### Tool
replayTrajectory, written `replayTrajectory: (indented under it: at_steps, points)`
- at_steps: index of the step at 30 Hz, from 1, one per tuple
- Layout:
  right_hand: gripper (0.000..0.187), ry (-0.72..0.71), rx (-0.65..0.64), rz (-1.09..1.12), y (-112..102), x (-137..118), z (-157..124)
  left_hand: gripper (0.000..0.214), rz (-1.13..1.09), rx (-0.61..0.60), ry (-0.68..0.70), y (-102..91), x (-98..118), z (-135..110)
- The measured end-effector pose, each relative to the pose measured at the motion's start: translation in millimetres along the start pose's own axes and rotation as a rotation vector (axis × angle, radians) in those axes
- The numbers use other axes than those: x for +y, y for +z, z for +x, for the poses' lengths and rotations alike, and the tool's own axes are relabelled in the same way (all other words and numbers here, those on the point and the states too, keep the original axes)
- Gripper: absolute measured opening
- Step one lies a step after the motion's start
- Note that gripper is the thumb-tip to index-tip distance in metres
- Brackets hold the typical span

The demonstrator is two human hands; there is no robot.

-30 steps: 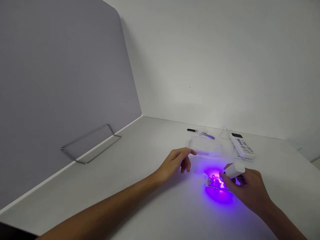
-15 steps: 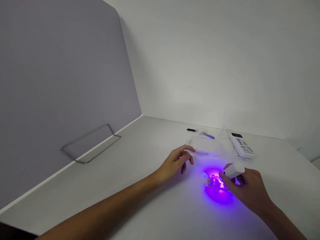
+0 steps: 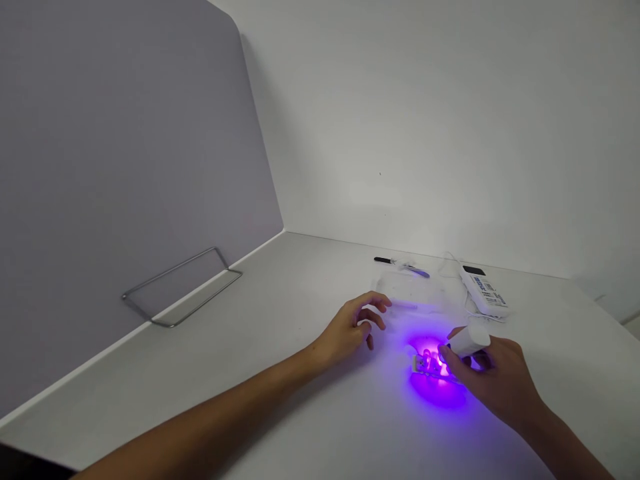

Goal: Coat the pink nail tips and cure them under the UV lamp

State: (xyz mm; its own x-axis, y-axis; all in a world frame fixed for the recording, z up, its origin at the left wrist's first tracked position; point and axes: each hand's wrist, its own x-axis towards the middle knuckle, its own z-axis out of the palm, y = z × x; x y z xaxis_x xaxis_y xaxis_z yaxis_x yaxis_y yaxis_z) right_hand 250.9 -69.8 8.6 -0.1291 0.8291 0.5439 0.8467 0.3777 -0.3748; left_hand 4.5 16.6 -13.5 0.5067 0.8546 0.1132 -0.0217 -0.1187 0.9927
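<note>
My right hand (image 3: pixel 493 380) is closed around a small white lamp (image 3: pixel 469 339) that throws violet light down onto a little row of small pieces (image 3: pixel 429 363) lying on the white table (image 3: pixel 280 373). My left hand (image 3: pixel 353 327) rests on the table to the left of the glow, fingers loosely curled and apart, holding nothing. Just beyond its fingertips lies a clear plastic tray (image 3: pixel 407 292).
A white device with a label and cord (image 3: pixel 484 289) lies behind the glow. A thin black-handled tool (image 3: pixel 400 265) lies near the back wall. A bent metal wire stand (image 3: pixel 183 287) sits at the foot of the grey partition on the left.
My left hand has drawn back slightly from the clear tray and its fingers have curled in. The right hand and the lamp have stayed put.
</note>
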Motion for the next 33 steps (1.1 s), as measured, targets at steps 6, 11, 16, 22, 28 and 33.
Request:
replayTrajectory:
  at_steps: [6,11,16,22,28,33]
  points:
    - [0.041,-0.006,0.017,-0.020,1.1,0.3,0.0,0.037,0.052,0.014,0.022,0.1,2.7,-0.5]
    - [0.043,-0.048,0.043,-0.005,2.0,0.9,1.3,0.022,0.044,0.023,0.007,0.3,6.4,0.1]
    - [0.041,-0.026,0.023,-0.004,1.2,1.7,0.8,0.023,0.030,-0.020,-0.003,-1.3,8.7,-0.7]
    - [0.040,-0.019,0.028,0.002,2.5,1.3,1.2,0.025,0.066,-0.108,-0.046,0.3,15.7,-6.0]
    - [0.038,-0.030,0.028,-0.001,1.9,1.7,0.6,0.028,0.015,-0.049,-0.015,-1.2,12.1,-3.5]
    - [0.038,-0.038,0.028,0.008,1.3,1.8,-0.2,0.042,0.050,-0.063,-0.002,-0.8,9.4,-4.6]
